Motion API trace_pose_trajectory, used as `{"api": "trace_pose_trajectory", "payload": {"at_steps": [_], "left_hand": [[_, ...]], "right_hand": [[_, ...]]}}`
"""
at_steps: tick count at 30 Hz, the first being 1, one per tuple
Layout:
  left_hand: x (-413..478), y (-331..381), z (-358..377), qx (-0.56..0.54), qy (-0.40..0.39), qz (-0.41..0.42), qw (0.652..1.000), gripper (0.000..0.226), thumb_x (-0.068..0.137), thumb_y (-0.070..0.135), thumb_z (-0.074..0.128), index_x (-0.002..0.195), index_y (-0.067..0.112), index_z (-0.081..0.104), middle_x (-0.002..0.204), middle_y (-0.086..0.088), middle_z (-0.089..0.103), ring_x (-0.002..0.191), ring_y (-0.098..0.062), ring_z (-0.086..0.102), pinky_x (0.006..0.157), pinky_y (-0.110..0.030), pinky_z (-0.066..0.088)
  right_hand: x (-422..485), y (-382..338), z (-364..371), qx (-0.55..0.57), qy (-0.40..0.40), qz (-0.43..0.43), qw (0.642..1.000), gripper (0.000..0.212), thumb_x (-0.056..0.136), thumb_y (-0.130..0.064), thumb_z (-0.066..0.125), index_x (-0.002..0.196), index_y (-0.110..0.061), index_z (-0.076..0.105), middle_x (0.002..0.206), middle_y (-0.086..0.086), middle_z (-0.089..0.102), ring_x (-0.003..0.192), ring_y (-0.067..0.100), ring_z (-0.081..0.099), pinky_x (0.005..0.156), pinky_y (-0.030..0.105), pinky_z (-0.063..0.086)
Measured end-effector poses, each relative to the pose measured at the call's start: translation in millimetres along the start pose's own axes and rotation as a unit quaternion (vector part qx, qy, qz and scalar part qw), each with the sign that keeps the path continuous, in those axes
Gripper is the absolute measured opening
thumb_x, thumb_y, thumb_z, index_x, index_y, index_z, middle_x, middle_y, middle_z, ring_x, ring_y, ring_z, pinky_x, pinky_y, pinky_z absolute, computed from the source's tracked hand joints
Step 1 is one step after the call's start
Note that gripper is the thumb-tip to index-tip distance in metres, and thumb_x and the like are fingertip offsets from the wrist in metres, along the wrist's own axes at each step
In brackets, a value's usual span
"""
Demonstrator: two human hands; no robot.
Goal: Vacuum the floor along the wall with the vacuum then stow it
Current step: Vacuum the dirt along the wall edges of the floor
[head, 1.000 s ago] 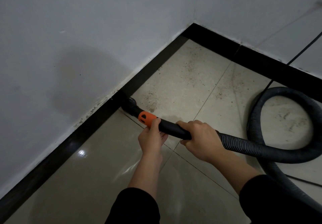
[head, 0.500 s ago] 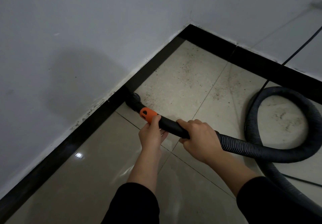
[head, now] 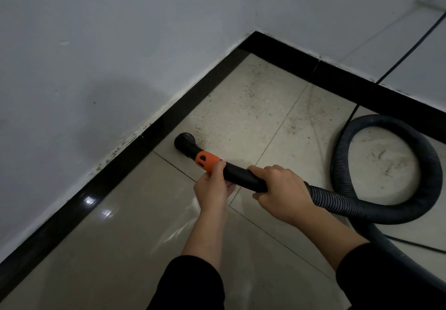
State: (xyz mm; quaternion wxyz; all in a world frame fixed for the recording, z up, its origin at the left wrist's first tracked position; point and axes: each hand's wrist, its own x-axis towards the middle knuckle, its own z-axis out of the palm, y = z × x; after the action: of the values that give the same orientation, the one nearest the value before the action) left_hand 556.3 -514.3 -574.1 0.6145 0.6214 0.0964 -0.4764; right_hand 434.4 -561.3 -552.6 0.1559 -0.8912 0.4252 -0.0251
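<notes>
A white painted wall (head: 96,56) fills the upper left of the frame, edged by a glossy black skirting strip (head: 120,172) running diagonally. Just beside that strip, left of centre, the round black vacuum nozzle (head: 184,141) sits on the pale beige floor tile (head: 135,237). Behind the nozzle's orange plastic collar (head: 207,161), the left hand (head: 212,189) is wrapped round the black rigid tube (head: 241,174), thumb on the collar. The right hand (head: 282,194) clasps the tube's rear end from above. Dark specks of dirt (head: 251,92) dot the tiles in the upper centre. At right, the ribbed grey hose (head: 429,172) curls in a loop, and a thin black cable (head: 410,51) crosses the right wall.
</notes>
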Motion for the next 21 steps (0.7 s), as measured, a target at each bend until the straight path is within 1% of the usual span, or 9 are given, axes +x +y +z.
{"api": "trace_pose_trajectory", "payload": {"at_steps": [4, 8, 11, 14, 21], "left_hand": [[-7, -5, 4, 0.001, 0.001, -0.007, 1.000, 0.013, 0.087, 0.018, 0.066, 0.089, 0.005, 0.067, 0.080, -0.008, 0.073, 0.068, -0.011, 0.072, 0.059, -0.021, 0.057], [-13, -11, 9, 0.005, -0.002, -0.008, 1.000, 0.013, 0.087, 0.018, 0.066, 0.087, 0.005, 0.067, 0.080, -0.008, 0.073, 0.074, -0.014, 0.072, 0.064, -0.023, 0.058], [-16, -14, 14, 0.003, -0.010, -0.014, 1.000, 0.013, 0.087, 0.018, 0.066, 0.088, 0.005, 0.066, 0.082, -0.010, 0.073, 0.076, -0.015, 0.072, 0.065, -0.023, 0.058], [-18, -17, 19, 0.010, -0.022, -0.016, 1.000, 0.016, 0.087, 0.019, 0.066, 0.091, 0.004, 0.067, 0.085, -0.011, 0.073, 0.076, -0.015, 0.071, 0.063, -0.022, 0.057], [-19, -24, 28, 0.044, -0.068, -0.024, 0.996, 0.017, 0.090, 0.023, 0.064, 0.094, 0.007, 0.065, 0.094, -0.011, 0.072, 0.085, -0.018, 0.071, 0.070, -0.025, 0.059]], "right_hand": [[-6, 6, -5, -0.002, -0.012, 0.002, 1.000, 0.029, 0.081, -0.018, 0.058, 0.109, -0.026, 0.054, 0.086, 0.000, 0.059, 0.085, 0.022, 0.053, 0.064, 0.030, 0.031], [-13, 13, -8, -0.002, -0.019, 0.010, 1.000, 0.028, 0.081, -0.017, 0.057, 0.107, -0.026, 0.054, 0.085, 0.001, 0.059, 0.084, 0.023, 0.053, 0.063, 0.030, 0.034], [-16, 19, -10, -0.001, -0.021, 0.017, 1.000, 0.026, 0.080, -0.017, 0.058, 0.104, -0.026, 0.053, 0.084, 0.001, 0.058, 0.083, 0.024, 0.053, 0.063, 0.031, 0.034], [-20, 24, -14, -0.004, -0.020, 0.025, 0.999, 0.025, 0.080, -0.017, 0.058, 0.103, -0.026, 0.053, 0.084, 0.001, 0.058, 0.083, 0.024, 0.054, 0.063, 0.031, 0.032], [-26, 35, -20, -0.027, -0.008, 0.036, 0.999, 0.026, 0.081, -0.018, 0.058, 0.106, -0.024, 0.054, 0.085, 0.002, 0.058, 0.084, 0.024, 0.053, 0.064, 0.031, 0.029]]}}
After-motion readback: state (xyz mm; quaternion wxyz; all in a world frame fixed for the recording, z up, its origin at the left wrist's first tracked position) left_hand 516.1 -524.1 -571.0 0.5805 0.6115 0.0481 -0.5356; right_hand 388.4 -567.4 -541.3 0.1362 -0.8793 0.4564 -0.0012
